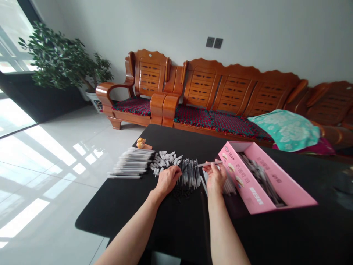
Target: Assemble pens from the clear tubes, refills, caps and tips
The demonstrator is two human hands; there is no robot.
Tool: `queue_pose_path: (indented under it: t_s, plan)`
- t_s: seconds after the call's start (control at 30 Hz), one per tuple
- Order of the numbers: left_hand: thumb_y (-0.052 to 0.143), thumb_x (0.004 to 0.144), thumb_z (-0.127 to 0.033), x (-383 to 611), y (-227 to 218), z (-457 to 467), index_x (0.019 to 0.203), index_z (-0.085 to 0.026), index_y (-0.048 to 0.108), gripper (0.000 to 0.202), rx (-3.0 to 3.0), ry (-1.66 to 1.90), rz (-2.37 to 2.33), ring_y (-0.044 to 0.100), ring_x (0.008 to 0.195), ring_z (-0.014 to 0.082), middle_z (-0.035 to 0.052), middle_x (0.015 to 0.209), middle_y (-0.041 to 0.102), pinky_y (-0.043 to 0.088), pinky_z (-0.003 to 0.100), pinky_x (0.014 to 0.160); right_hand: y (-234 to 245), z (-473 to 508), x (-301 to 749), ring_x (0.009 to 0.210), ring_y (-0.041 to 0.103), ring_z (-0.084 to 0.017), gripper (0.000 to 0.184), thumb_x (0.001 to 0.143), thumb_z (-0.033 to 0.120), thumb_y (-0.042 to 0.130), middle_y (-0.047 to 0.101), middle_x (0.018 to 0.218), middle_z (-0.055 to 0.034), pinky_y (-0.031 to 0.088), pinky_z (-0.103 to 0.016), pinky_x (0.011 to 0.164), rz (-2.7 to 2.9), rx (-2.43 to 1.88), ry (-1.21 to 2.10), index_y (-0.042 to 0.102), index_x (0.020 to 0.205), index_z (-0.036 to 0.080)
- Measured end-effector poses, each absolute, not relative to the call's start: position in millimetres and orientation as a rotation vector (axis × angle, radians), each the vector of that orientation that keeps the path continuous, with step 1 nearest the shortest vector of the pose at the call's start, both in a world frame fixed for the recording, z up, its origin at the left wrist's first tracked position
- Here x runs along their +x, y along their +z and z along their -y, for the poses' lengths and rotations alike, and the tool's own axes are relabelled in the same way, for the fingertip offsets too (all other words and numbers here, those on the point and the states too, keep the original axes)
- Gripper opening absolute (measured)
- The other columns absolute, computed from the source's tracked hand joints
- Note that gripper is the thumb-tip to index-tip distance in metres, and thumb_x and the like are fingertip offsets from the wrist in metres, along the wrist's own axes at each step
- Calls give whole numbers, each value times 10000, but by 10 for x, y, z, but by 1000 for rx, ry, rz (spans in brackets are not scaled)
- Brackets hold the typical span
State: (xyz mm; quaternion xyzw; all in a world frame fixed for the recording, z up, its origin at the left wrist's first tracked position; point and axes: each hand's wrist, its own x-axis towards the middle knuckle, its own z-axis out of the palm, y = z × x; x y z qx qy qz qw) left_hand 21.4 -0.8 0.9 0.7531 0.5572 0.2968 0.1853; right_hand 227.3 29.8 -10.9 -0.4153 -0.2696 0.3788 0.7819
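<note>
My right hand is closed around a pale pen barrel, which lies nearly level between its fingers. A thin dark pen refill runs from the barrel's left end to my left hand, whose fingertips pinch its other end. Under and between my hands lies a row of pen refills. White pen caps are heaped beyond my left hand, and small black pieces are scattered near its wrist. More pale barrels lie beside my right hand, partly covered by it.
Capped pens are stacked at the table's left edge, with a small yellow figurine behind them. To the right, an open pink box contains many dark-grey pens. Beyond the black table stands a wooden sofa.
</note>
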Motion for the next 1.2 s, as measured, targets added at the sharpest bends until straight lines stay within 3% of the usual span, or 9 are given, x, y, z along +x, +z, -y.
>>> queue_pose_path:
  t_s: [1.2]
  plan:
    - [553,889,-270,178,15,12,870,-223,655,114,2088,934,-1511,632,817,146,0,848,682,428,218,753,-112,-288,2267,496,660,-155,472,708,312,736,722,672,-16,534,-254,475,644,-929,844,532,1106,163]
